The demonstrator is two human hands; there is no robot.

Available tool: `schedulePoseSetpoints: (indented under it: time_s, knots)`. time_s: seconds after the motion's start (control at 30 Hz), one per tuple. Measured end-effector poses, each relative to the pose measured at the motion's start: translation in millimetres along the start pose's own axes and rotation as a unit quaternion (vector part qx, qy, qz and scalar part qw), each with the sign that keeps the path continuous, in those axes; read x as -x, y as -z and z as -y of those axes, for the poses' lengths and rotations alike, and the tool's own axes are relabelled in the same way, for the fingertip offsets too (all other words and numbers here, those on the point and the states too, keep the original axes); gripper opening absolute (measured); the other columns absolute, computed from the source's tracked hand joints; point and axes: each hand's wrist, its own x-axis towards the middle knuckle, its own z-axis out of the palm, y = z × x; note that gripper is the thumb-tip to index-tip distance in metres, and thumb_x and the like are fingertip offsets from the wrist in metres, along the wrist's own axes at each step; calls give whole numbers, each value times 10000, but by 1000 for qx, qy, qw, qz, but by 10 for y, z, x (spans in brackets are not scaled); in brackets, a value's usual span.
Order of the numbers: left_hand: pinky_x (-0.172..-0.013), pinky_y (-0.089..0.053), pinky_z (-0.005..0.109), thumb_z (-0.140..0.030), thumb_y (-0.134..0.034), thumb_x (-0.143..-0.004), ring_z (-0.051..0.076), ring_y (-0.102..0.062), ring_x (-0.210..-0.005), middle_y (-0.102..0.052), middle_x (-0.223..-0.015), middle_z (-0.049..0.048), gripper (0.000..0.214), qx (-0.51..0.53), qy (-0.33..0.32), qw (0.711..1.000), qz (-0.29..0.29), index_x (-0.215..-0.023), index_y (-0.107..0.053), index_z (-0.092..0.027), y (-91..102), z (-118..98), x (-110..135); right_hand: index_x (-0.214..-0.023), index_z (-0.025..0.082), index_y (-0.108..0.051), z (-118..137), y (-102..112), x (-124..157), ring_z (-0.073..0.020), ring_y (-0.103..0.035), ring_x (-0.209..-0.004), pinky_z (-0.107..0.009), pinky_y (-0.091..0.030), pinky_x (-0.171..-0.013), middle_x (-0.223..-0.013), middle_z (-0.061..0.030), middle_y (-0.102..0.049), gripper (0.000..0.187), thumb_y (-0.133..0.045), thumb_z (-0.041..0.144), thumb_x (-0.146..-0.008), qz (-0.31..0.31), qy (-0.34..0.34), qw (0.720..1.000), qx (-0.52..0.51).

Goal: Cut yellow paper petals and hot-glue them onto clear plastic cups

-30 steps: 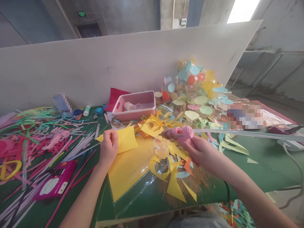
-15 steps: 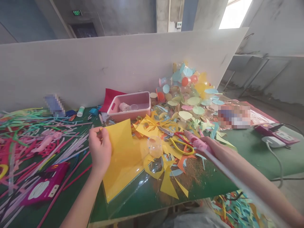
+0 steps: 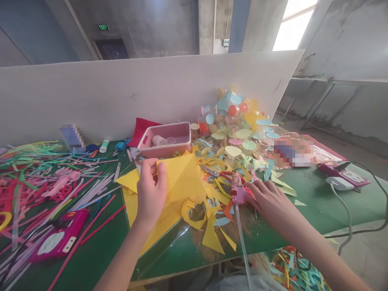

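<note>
My left hand (image 3: 152, 190) pinches a sheet of yellow paper (image 3: 184, 178) between thumb and fingers, raised above the tabletop. Another yellow sheet (image 3: 154, 226) lies beneath it. On the right, my right hand (image 3: 271, 198) has its fingers on the handle of a pink hot glue gun (image 3: 239, 194). A long translucent glue stick (image 3: 242, 242) sticks out of its back toward me. Just left of the glue gun lie scissors (image 3: 222, 188) with yellow and red handles, among yellow paper scraps (image 3: 214, 238). The clear cup is out of sight, apparently behind the raised sheet.
A pink bin (image 3: 165, 151) holding clear cups stands behind. Decorated cups and paper discs (image 3: 242, 133) pile up at back right. Colored strips (image 3: 66, 173) and a magenta power box (image 3: 59, 238) lie left. A second power box (image 3: 345, 176) with cables sits right.
My left hand has moved right, bringing the yellow paper over where the clear cup stood. The glue gun has turned, its stick now pointing down toward me, and my right hand sits lower.
</note>
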Motion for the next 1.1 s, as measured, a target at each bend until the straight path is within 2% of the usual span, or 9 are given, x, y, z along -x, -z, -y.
schedulePoseSetpoints:
  time_s: [0.07, 0.2, 0.27, 0.37, 0.53, 0.73, 0.97, 1.03, 1.1]
  knots:
    - [-461, -389, 209, -414, -492, -935, 107, -491, -530, -596, -760, 3, 188, 13, 6, 1000, 17, -947, -479, -227, -3, -57, 33, -987, 227, -635, 129, 203, -116, -276, -597, -865, -412, -488, -770, -944, -102, -665, 331, -344, 380, -1019, 22, -35, 992, -116]
    - [-508, -419, 205, -447, -507, -929, 108, -511, -564, -596, -757, -10, 220, 39, 13, 999, 35, -941, -469, -231, -43, -212, 101, -803, 223, -529, 480, 589, -430, -163, -546, -652, -281, -432, -609, -743, -4, -578, 437, -317, 552, -999, 126, -101, 910, -381]
    - [-514, -417, 202, -454, -509, -929, 111, -516, -574, -577, -726, -23, 225, 52, 20, 998, 41, -931, -464, -234, -74, -278, 123, -746, 220, -475, 625, 675, -569, -134, -470, -594, -255, -367, -546, -682, 26, -499, 457, -342, 594, -972, 139, -95, 881, -442]
    - [-508, -395, 197, -450, -498, -936, 108, -505, -561, -543, -677, -39, 219, 55, 31, 997, 49, -916, -455, -236, -111, -312, 130, -682, 226, -346, 733, 654, -710, -110, -310, -547, -244, -258, -483, -623, 61, -330, 445, -362, 571, -963, 136, -87, 869, -468]
    - [-446, -285, 212, -433, -468, -944, 105, -416, -450, -447, -560, -72, 206, 7, 72, 994, 80, -875, -422, -244, -190, -156, 98, -689, 221, -355, 719, 417, -811, -113, -296, -573, -250, -239, -497, -640, 57, -315, 411, -357, 526, -965, 136, -103, 885, -434]
    - [-543, -326, 249, -372, -454, -936, 149, -516, -570, -551, -678, -19, 174, -41, 102, 983, 148, -837, -398, -240, -360, 115, 96, -682, 212, -432, 694, 112, -857, -127, -388, -584, -262, -295, -541, -628, 43, -411, 402, -327, 461, -980, 147, -100, 912, -369]
    - [-570, -345, 263, -384, -474, -913, 177, -576, -657, -595, -751, 4, 166, -35, 121, 979, 162, -854, -419, -238, -400, 207, 115, -643, 211, -487, 697, 81, -855, -155, -488, -592, -282, -347, -599, -630, 13, -550, 424, -349, 388, -1002, 154, -96, 947, -264]
    - [-568, -349, 266, -387, -473, -912, 175, -572, -646, -602, -759, 4, 161, -35, 128, 977, 164, -868, -436, -236, -399, 211, 116, -682, 213, -539, 707, 130, -847, -184, -538, -609, -304, -389, -628, -637, -9, -595, 409, -366, 384, -1012, 119, -100, 964, -216]
    - [-559, -350, 270, -396, -461, -919, 173, -557, -616, -604, -748, -2, 162, -41, 136, 975, 172, -884, -461, -238, -398, 207, 120, -795, 196, -614, 733, 192, -848, -239, -610, -721, -351, -448, -692, -734, -60, -667, 378, -385, 395, -1020, 37, -92, 984, -147]
